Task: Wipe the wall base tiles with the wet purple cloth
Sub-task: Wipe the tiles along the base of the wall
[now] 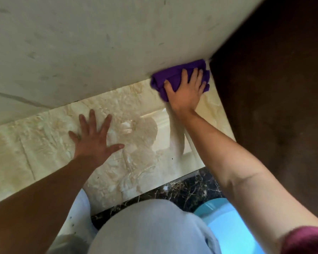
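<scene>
While the right hand (186,90) presses flat, fingers spread, on the bunched purple cloth (174,76), the wipe step is in progress at the far right corner of the floor, where the wall base (99,57) meets the dark brown panel (275,88). Left hand (94,138) lies open on the glossy floor tile (44,143), holding nothing, prob. for support. Next: drag the cloth left along the base w/ steady pressure.
</scene>
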Demonstrator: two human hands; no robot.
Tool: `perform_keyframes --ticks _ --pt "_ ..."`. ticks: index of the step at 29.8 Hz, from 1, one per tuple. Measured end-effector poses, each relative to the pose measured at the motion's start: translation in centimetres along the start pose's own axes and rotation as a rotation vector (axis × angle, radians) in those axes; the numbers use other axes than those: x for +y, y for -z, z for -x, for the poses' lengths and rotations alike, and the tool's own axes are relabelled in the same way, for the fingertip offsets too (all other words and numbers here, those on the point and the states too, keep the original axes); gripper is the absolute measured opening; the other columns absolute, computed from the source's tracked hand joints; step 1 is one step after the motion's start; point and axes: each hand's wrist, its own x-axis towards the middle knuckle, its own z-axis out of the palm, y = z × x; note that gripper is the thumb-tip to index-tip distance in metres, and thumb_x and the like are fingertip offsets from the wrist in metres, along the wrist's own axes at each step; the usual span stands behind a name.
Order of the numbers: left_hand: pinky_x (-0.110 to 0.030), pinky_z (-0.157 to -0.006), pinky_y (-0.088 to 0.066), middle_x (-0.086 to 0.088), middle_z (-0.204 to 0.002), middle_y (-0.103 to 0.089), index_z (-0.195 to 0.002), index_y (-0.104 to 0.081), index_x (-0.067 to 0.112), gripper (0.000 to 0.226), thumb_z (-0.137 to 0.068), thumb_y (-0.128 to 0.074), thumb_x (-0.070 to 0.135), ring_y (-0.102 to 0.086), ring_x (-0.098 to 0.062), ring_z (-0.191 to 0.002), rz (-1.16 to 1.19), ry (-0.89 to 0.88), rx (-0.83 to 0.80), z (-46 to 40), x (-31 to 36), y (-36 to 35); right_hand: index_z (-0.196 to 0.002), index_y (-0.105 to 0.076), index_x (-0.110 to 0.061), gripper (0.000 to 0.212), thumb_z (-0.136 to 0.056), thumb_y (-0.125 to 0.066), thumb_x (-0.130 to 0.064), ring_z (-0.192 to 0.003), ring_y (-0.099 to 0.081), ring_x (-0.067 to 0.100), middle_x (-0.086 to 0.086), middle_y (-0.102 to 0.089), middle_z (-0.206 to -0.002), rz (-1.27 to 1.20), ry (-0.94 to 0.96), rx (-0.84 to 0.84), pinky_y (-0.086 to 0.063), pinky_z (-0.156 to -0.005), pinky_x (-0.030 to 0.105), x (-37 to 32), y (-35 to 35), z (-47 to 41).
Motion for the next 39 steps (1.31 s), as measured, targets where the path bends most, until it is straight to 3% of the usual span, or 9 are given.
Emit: perform_keyframes --ticks 4,8,12,20,24,28,32,36,39 --pt "-0.081 -0.109 -0.015 -0.012 -0.167 0.021 -0.157 0.012 0.040 0.110 -0.071 -0.033 0.092 0.014 -0.044 -0.153 -0.093 0.005 -0.044 0.4 0.2 -0.7 -0.147 -0.044 -0.023 0.081 -0.088 -0.035 -0.077 -0.149 -0.022 0.036 0.019 -0.034 -0.157 0.071 0.190 -0.082 -0.011 -0.121 0.057 -2.1 -1.4 4.4" --pt "-0.079 -0.111 -0.008 -0.010 -0.170 0.007 -0.160 -0.007 0.035 0.106 -0.075 -0.033 0.093 0.007 -0.037 -0.156 -0.108 -0.164 0.161 -0.2 0.0 -0.3 -0.142 -0.049 -0.028 0.082 -0.084 -0.032 -0.082 -0.148 -0.024 0.039 0.021 -0.038 -0.153 0.198 0.312 -0.082 -0.006 -0.122 0.058 0.4 1.4 1.2" --pt "-0.079 -0.112 -0.003 -0.008 -0.170 0.009 -0.160 -0.005 0.038 0.098 -0.080 -0.027 0.091 0.011 -0.036 -0.156 -0.113 -0.218 0.181 -1.8 1.6 -1.0 -0.153 -0.037 -0.016 0.087 -0.089 -0.028 -0.074 -0.152 -0.012 0.040 0.028 -0.017 -0.162 0.211 0.204 -0.040 -0.009 -0.125 0.050 5.7 2.9 -2.2" --pt "-0.079 -0.112 -0.001 -0.009 -0.169 0.016 -0.160 0.001 0.037 0.098 -0.080 -0.012 0.092 0.016 -0.037 -0.155 -0.193 -0.215 0.158 -2.0 0.2 -1.7 -0.151 -0.042 -0.014 0.092 -0.080 -0.037 -0.072 -0.152 -0.019 0.035 0.019 -0.029 -0.161 -0.125 -0.083 0.052 -0.010 -0.124 0.048 0.0 -0.6 -0.2" --pt "-0.077 -0.113 -0.001 -0.007 -0.170 0.015 -0.158 0.003 0.042 0.099 -0.076 -0.014 0.094 0.014 -0.035 -0.155 -0.160 -0.218 0.113 -2.3 0.0 -1.7 -0.149 -0.045 -0.014 0.084 -0.085 -0.049 -0.067 -0.150 -0.021 0.038 0.022 -0.034 -0.158 -0.071 0.205 -0.028 -0.012 -0.123 0.053 -4.2 -2.7 5.4" --pt "-0.077 -0.114 -0.003 -0.001 -0.167 0.025 -0.157 0.008 0.046 0.103 -0.071 -0.019 0.098 0.021 -0.031 -0.154 -0.105 -0.229 0.045 -2.4 -0.1 -1.1 -0.152 -0.039 -0.028 0.083 -0.085 -0.043 -0.077 -0.152 -0.017 0.035 0.017 -0.029 -0.162 0.033 0.365 -0.120 -0.012 -0.124 0.050 -0.9 -1.2 4.2" --pt "-0.076 -0.114 -0.002 0.000 -0.164 0.034 -0.156 0.013 0.046 0.104 -0.072 -0.023 0.096 0.027 -0.031 -0.152 -0.127 -0.230 0.028 -2.5 0.5 0.1 -0.151 -0.039 -0.026 0.089 -0.080 -0.043 -0.078 -0.149 -0.023 0.036 0.019 -0.027 -0.162 0.073 0.131 -0.087 -0.020 -0.121 0.046 4.6 2.1 -2.5" --pt "-0.076 -0.113 0.000 0.000 -0.162 0.037 -0.154 0.016 0.047 0.105 -0.071 -0.028 0.095 0.028 -0.031 -0.151 -0.124 -0.221 -0.011 -2.3 0.0 -0.3 -0.150 -0.041 -0.020 0.088 -0.076 -0.053 -0.066 -0.148 -0.025 0.036 0.018 -0.029 -0.161 -0.043 -0.079 -0.069 -0.019 -0.121 0.045 2.7 1.0 -3.0" --pt "-0.076 -0.113 -0.002 0.000 -0.163 0.034 -0.154 0.015 0.049 0.106 -0.069 -0.027 0.097 0.026 -0.031 -0.152 -0.116 -0.222 -0.009 -1.8 -0.2 -1.2 -0.142 -0.051 -0.018 0.086 -0.072 -0.052 -0.068 -0.145 -0.030 0.038 0.019 -0.039 -0.154 -0.107 0.020 -0.085 -0.021 -0.120 0.051 -0.9 -0.7 2.2"
